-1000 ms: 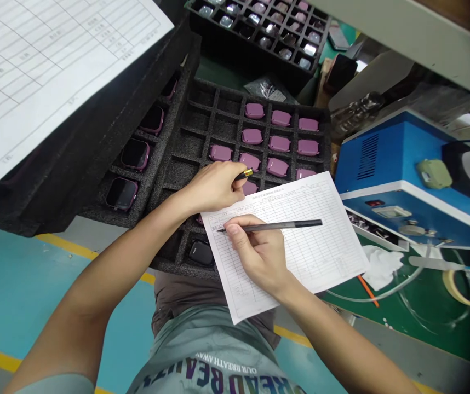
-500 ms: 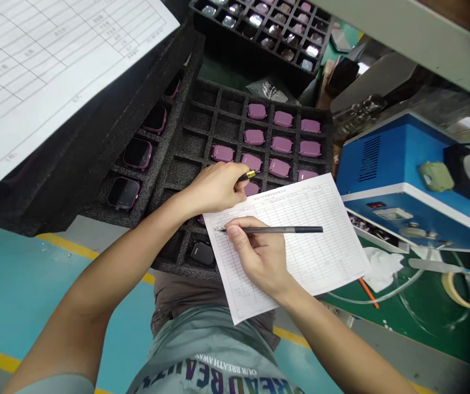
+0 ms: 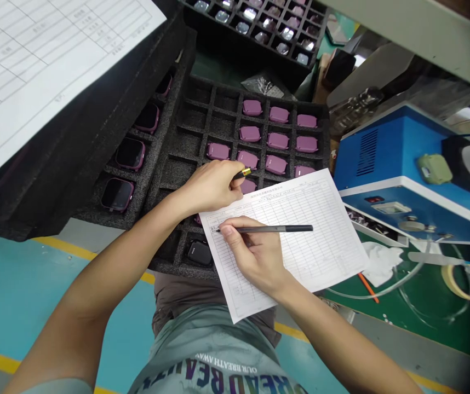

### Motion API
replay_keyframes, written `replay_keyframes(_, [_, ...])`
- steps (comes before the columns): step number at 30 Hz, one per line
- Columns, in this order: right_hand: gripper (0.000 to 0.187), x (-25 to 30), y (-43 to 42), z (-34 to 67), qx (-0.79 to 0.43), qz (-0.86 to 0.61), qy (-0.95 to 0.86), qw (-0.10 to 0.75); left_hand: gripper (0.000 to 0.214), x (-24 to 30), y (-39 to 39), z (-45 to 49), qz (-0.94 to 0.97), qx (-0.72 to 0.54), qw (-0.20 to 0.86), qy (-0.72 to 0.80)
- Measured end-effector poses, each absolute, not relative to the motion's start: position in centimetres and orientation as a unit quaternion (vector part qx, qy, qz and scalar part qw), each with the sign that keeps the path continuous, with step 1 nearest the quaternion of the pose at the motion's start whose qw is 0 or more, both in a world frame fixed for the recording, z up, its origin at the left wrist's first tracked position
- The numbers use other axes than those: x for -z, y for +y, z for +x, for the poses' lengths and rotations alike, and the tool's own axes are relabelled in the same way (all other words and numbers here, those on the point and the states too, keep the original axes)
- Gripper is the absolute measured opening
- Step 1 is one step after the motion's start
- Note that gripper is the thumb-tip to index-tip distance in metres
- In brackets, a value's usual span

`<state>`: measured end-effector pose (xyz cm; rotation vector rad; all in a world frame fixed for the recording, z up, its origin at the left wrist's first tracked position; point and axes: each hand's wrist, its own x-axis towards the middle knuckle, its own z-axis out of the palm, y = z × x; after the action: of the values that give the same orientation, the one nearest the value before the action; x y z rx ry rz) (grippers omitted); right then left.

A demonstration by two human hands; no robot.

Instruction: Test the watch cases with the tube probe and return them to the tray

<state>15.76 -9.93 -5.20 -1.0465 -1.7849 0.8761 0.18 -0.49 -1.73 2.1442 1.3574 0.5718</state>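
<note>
right hand (image 3: 255, 257): centre of the frame, fingers closed around a pen, heel resting on the form sheet
pen (image 3: 276, 229): slim and dark, lying almost level, its tip touching a cell near the sheet's upper left corner
form sheet (image 3: 325, 230): white printed grid, tilted, lying over the near right part of the foam tray and the bench edge; its print is too small to read
left hand (image 3: 212, 186): just above the sheet's top left corner, curled shut on a gold-banded black piece, resting on the foam tray
gold-banded black piece (image 3: 244, 173): only its end shows past the thumb and forefinger; the rest is hidden in the fist, so what it is cannot be told
foam tray (image 3: 202, 131): black grid of cells, left columns bare, lower right part hidden under the sheet
purple cases (image 3: 278, 140): one per cell in the right columns; the one nearest the left hand is partly covered by it
black device (image 3: 199, 253): alone in a near cell, just left of the sheet
second foam tray (image 3: 153, 164): left of centre, holding purple-rimmed watches (image 3: 130, 154) screen up, partly hidden under a dark foam slab
large sheet (image 3: 33, 65): upper left, cut off by the frame
blue machine (image 3: 387, 158): right of the frame, its far side cut off
tape roll (image 3: 467, 283): lower right on the green mat, well apart from both hands
</note>
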Motion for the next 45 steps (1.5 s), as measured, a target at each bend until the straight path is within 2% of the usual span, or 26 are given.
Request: replay_keyframes(45, [0.013, 5.18, -9.93, 15.96, -0.343, -0.409, -0.716, 0.451, 0.028, 1.99, -0.33, 0.08, 0.798, -0.214, 0.267, 0.496])
